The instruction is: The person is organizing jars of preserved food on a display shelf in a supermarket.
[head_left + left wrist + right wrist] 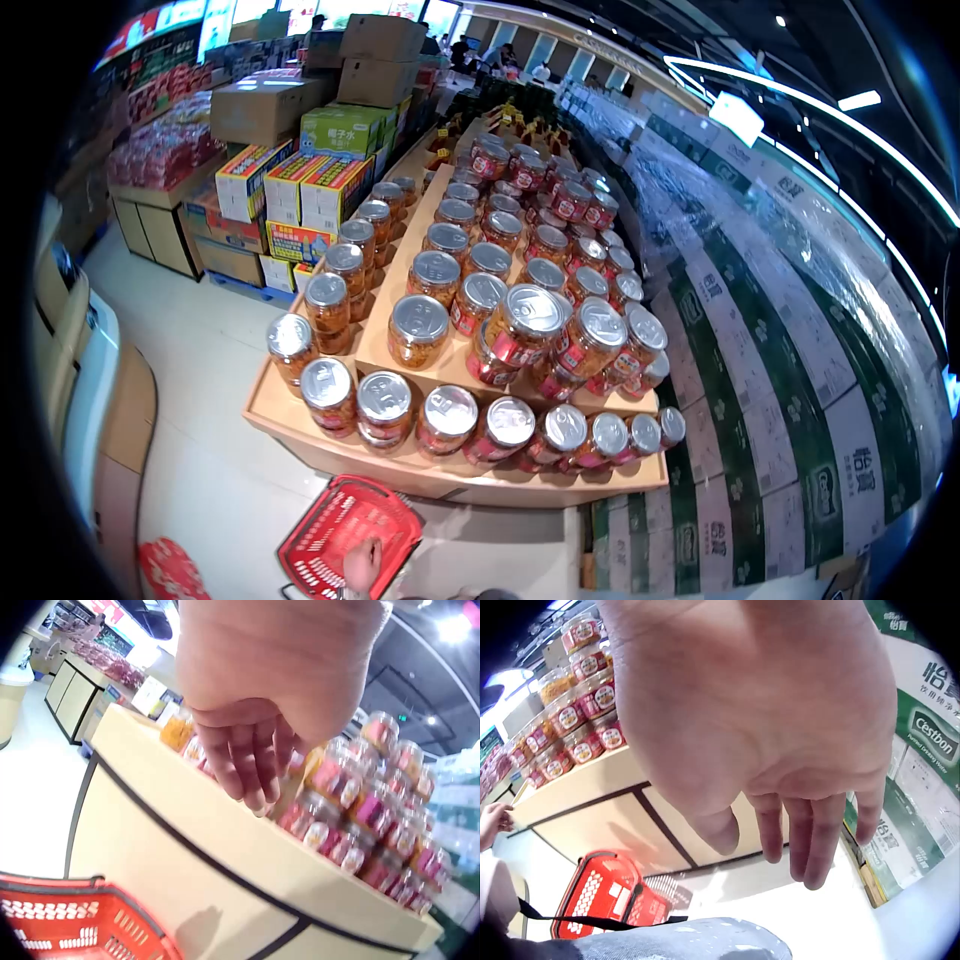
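My left hand [362, 565] appears in the head view in front of the red basket [333, 492], which stands on the floor. In the left wrist view this hand [262, 697] holds nothing, its fingers loosely bent, with jars behind it. My right hand [757, 727] hangs with relaxed, slightly spread fingers and nothing in them; the head view does not show it. Lidded jars [419, 330] with orange and red contents stand on a stepped wooden display [450, 487], several stacked on top of one another.
Green and white cartons [775, 440] in clear wrap form a wall on the right. Cardboard boxes [262, 108] and colourful cartons [300, 190] are piled at the back left. Pale floor [215, 400] lies left of the display, and a counter [100, 400] curves along the left edge.
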Tool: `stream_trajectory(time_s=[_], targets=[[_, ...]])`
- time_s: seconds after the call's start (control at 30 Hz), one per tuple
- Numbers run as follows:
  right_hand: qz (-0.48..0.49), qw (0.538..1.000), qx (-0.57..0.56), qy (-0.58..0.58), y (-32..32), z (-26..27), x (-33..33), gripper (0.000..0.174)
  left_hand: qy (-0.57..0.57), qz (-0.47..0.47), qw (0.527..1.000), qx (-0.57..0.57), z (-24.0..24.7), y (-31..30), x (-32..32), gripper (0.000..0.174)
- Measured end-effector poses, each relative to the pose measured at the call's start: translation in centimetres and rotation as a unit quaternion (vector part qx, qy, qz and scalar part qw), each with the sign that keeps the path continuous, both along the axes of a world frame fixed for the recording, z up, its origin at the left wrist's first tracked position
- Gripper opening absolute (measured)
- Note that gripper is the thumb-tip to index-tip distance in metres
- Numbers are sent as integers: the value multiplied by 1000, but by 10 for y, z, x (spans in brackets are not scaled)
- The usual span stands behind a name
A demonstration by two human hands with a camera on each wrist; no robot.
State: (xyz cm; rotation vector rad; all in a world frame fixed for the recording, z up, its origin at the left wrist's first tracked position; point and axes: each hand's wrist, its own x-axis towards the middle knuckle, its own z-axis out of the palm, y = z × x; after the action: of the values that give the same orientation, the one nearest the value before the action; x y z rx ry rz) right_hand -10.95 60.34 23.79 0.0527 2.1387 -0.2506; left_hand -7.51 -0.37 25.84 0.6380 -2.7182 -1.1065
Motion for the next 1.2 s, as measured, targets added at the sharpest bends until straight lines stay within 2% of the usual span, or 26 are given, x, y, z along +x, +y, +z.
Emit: stream_trajectory(time_s=[0.07, 0.1, 0.13, 0.17, 0.23, 0.3, 0.33, 0.43, 0.53, 0.63, 0.77, 0.83, 0.87, 0.97, 1.0, 1.07, 1.1, 1.13, 1.17, 1.2], targets=[[-6, 1000, -13, 28, -10, 14, 0, 29, 106, 47, 993, 23, 77, -32, -16, 25], [-14, 998, -26, 50, -17, 20, -1, 30, 106, 45, 993, -9, 116, -48, -22, 30], [-23, 976, -64, 206, -30, 26, 5, 24, 116, 36, 992, -47, 130, -68, -24, 31], [-55, 974, -79, 204, -39, 35, 0, 23, 101, 27, 990, -96, 151, -86, -27, 29], [-101, 951, -77, 281, -73, 68, -5, 22, 186, 37, 972, -140, 192, -108, -35, 18], [-179, 942, -65, 278, -129, 152, -16, 23, 211, 49, 965, -149, 235, -117, -39, 14], [-166, 938, -31, 302, -125, 144, -16, 24, 214, 60, 963, -149, 244, -120, -39, 13], [-165, 923, 39, 345, -105, 138, -26, 27, 213, 93, 962, -147, 261, -119, -40, 9], [-210, 874, 85, 430, -70, 118, -47, 23, 210, 125, 959, -144, 258, -107, -42, 7], [-294, 771, -36, 564, -59, 162, -78, 19, 191, 184, 956, -127, 251, -87, -52, 8], [-313, 800, -8, 511, -28, 185, -128, 20, 139, 244, 951, -132, 260, -69, -80, 14], [-301, 800, 42, 517, -23, 202, -155, 24, 135, 265, 946, -128, 273, -65, -102, 16], [-280, 794, 92, 532, -23, 209, -168, 30, 142, 269, 940, -153, 281, -63, -114, 24], [-272, 778, 117, 555, -5, 199, -210, 30, 133, 270, 937, -179, 285, -66, -137, 33], [-280, 776, 113, 553, 0, 197, -222, 25, 126, 273, 936, -186, 286, -64, -143, 40], [-296, 773, 104, 551, 0, 202, -249, 17, 165, 289, 932, -146, 289, -47, -156, 40], [-358, 807, 24, 468, 5, 211, -260, 23, 184, 299, 928, -124, 289, -37, -160, 40], [-318, 802, 14, 505, 5, 210, -270, 37, 158, 304, 933, -109, 292, -27, -162, 25], [-278, 796, 3, 538, 5, 209, -279, 51, 142, 307, 935, -104, 294, -15, -164, 18], [-258, 831, 28, 492, 6, 211, -289, 67, 126, 308, 938, -101, 297, -2, -166, 22]])
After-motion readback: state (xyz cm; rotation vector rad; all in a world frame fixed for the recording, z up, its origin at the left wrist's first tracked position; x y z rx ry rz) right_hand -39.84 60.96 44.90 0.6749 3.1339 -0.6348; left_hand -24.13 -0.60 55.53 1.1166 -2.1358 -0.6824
